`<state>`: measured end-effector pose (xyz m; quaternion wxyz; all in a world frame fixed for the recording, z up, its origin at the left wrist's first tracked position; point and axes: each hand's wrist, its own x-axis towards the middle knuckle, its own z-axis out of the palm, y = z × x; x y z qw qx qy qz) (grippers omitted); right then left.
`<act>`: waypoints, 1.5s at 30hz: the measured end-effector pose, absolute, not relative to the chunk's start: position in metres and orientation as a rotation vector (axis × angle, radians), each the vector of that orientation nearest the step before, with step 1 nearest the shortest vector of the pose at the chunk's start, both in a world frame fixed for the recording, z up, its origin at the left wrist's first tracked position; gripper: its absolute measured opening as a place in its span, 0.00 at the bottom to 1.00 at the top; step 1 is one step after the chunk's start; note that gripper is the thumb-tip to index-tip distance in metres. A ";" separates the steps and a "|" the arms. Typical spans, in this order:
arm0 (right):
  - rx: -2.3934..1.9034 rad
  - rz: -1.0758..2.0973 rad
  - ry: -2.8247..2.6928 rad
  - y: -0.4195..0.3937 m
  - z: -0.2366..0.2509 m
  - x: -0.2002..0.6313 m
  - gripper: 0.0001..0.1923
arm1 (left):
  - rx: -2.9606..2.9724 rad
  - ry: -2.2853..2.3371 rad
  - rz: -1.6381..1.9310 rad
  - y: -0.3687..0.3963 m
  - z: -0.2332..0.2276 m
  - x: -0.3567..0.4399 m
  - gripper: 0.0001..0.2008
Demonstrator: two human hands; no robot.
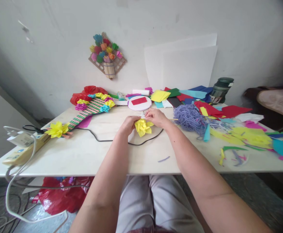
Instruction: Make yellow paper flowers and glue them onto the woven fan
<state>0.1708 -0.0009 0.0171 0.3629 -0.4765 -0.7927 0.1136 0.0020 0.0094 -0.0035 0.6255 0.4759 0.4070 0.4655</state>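
A yellow crepe-paper flower [143,127] is between my hands, just above the table, its petals toward me. My left hand [129,124] is closed on the flower's left side. My right hand [156,117] is closed in a pinch at the flower's far side, beside a small whitish piece [142,114] too blurred to name. What its fingertips hold is partly hidden. A thin wooden stick [174,119] pokes out past my right wrist. Beyond the hands lies a white round disc [136,106] with a red paper rectangle [139,101] on it.
Purple yarn [190,118] and coloured paper [250,136] spread to the right, near a dark green bottle [221,90]. To the left are a flower-trimmed woven stick piece [89,110], another yellow flower [57,129] and a power strip [27,150]. A black cable [98,139] crosses the table.
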 end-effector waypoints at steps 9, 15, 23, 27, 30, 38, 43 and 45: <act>-1.266 0.292 -2.035 -0.004 0.019 0.168 0.04 | 1.080 0.925 1.061 0.012 -0.005 0.002 0.06; -1.359 0.232 -2.025 -0.006 0.020 0.168 0.04 | 1.030 0.839 1.022 0.009 -0.002 -0.001 0.10; -1.472 0.152 -2.012 -0.009 0.025 0.168 0.05 | 1.174 0.683 0.971 0.006 0.000 -0.008 0.19; -1.495 0.120 -2.005 -0.008 0.025 0.168 0.05 | 1.236 0.745 0.975 0.004 0.001 -0.006 0.19; -1.496 0.105 -2.006 -0.008 0.024 0.168 0.05 | 1.247 0.773 0.984 0.004 0.001 -0.004 0.18; -1.449 0.058 -1.975 -0.006 0.023 0.167 0.06 | 1.208 0.794 1.017 0.005 -0.002 0.000 0.19; -1.454 0.060 -1.959 -0.008 0.024 0.166 0.05 | 1.197 0.786 1.027 0.004 -0.002 0.002 0.18; -1.462 0.062 -1.956 -0.009 0.025 0.166 0.05 | 1.202 0.788 1.036 0.003 -0.002 0.002 0.18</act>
